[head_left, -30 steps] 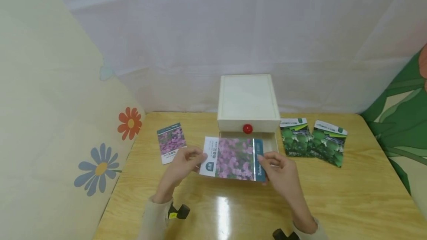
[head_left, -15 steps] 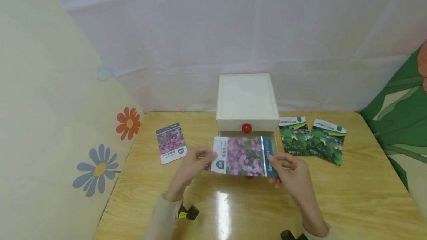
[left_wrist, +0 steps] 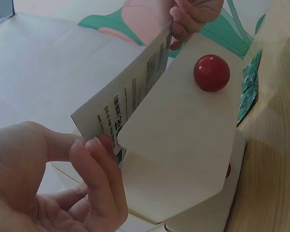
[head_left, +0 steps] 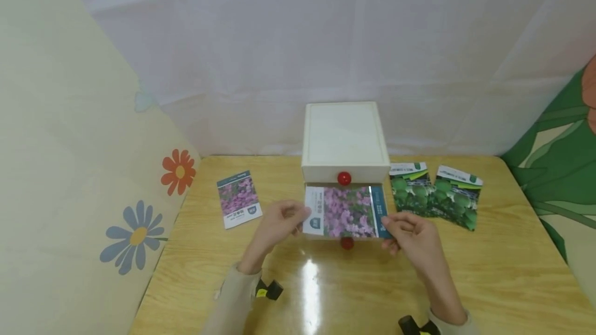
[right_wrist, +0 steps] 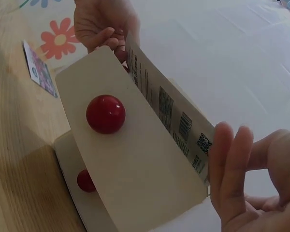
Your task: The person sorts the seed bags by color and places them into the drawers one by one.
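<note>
A seed packet with a pink-flower picture (head_left: 348,213) lies level over the pulled-out drawer (head_left: 323,238) of a small white drawer cabinet (head_left: 345,133). My left hand (head_left: 276,224) pinches its white end between thumb and fingers, while my right hand (head_left: 416,237) pinches the dark teal end. From the left wrist view, the packet's printed back (left_wrist: 130,92) shows just behind the drawer front (left_wrist: 179,135), which carries a red knob (left_wrist: 211,73). The right wrist view shows the same back, with a barcode and a square code, close along the drawer's top edge.
Another pink-flower packet (head_left: 239,199) lies on the wooden table (head_left: 195,273) to the left. Two green-leaf packets (head_left: 412,190) overlap at the right of the cabinet. A shut drawer above has its own red knob (head_left: 344,178). A white cloth (head_left: 251,66) hangs behind.
Both hands have carried the packet to the right and slightly away from me, so it now lines up over the drawer. The drawer's lower red knob has come into sight.
</note>
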`<act>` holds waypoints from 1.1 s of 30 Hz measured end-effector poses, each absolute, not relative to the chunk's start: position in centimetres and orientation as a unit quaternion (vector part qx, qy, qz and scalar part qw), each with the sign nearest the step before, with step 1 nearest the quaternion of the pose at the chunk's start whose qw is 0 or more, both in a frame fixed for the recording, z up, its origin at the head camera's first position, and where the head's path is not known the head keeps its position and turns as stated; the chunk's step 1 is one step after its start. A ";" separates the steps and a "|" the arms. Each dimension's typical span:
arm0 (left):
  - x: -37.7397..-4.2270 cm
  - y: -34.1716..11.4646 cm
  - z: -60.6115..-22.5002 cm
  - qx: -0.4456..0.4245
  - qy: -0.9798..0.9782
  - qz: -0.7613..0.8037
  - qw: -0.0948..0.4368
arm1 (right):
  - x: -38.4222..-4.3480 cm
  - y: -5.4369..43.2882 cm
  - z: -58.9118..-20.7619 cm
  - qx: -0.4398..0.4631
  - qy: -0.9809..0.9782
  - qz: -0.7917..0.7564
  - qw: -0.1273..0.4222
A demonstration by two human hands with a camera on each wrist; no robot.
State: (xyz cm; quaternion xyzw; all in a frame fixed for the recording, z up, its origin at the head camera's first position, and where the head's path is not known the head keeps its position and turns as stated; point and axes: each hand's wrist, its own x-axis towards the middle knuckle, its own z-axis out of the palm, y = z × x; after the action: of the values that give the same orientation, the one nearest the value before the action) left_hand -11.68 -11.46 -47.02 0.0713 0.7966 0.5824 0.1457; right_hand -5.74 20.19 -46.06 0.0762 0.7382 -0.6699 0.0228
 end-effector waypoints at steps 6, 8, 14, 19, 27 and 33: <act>-12.0 -11.4 -47.1 0.069 0.788 0.590 0.162 | -6.7 20.5 -46.2 0.077 0.743 -0.665 0.022; -12.1 -11.4 -47.1 0.072 0.786 0.592 0.164 | -6.8 20.6 -46.2 0.074 0.747 -0.660 0.023; -12.0 -11.6 -46.9 0.083 0.778 0.598 0.174 | -7.1 20.7 -46.1 0.067 0.754 -0.653 0.031; -11.9 -11.9 -46.7 0.091 0.771 0.604 0.181 | -7.1 20.7 -46.0 0.072 0.756 -0.649 0.039; -11.6 -12.1 -46.4 0.101 0.765 0.608 0.184 | -7.4 20.7 -45.9 0.066 0.762 -0.643 0.034; -11.5 -12.2 -46.3 0.101 0.762 0.609 0.196 | -7.7 20.9 -46.3 0.072 0.762 -0.643 0.041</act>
State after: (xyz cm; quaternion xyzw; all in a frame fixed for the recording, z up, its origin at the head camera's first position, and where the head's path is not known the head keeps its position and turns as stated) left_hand -11.49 -12.22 -46.35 0.1015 0.7615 0.6095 0.1958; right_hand -7.72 20.93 -46.27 0.0724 0.7616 -0.6427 0.0412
